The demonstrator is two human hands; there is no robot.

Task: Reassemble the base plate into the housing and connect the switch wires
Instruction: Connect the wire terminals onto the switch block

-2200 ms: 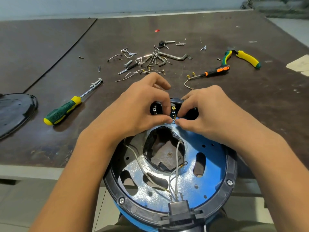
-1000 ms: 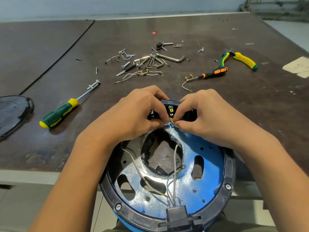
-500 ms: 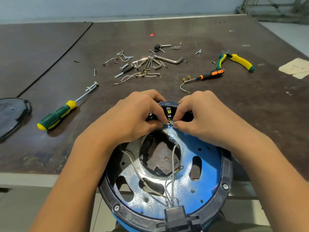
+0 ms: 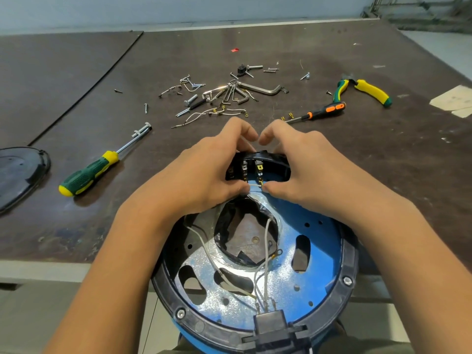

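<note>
A round housing with a black rim [image 4: 350,261] leans at the table's near edge, and the blue base plate [image 4: 320,251] sits inside it. At its far side is the black switch [image 4: 251,167] with brass terminals. My left hand [image 4: 204,172] and my right hand [image 4: 304,164] curl round the switch from either side. Both thumbs pinch a short white wire [image 4: 255,185] just below the terminals. More white wires [image 4: 265,267] run across the plate to a black connector block [image 4: 272,321] at the near rim.
A green-yellow screwdriver [image 4: 88,176] lies to the left and a black cover [image 4: 18,172] at the left edge. Screws, hex keys and wire pieces [image 4: 224,94] are scattered behind the hands. An orange-black screwdriver [image 4: 321,112] and yellow-green pliers [image 4: 365,90] lie at the right.
Both hands have shifted a little farther over the switch, fingers now hooked over its far edge. The thumbs have parted slightly, showing the short wire between them.
</note>
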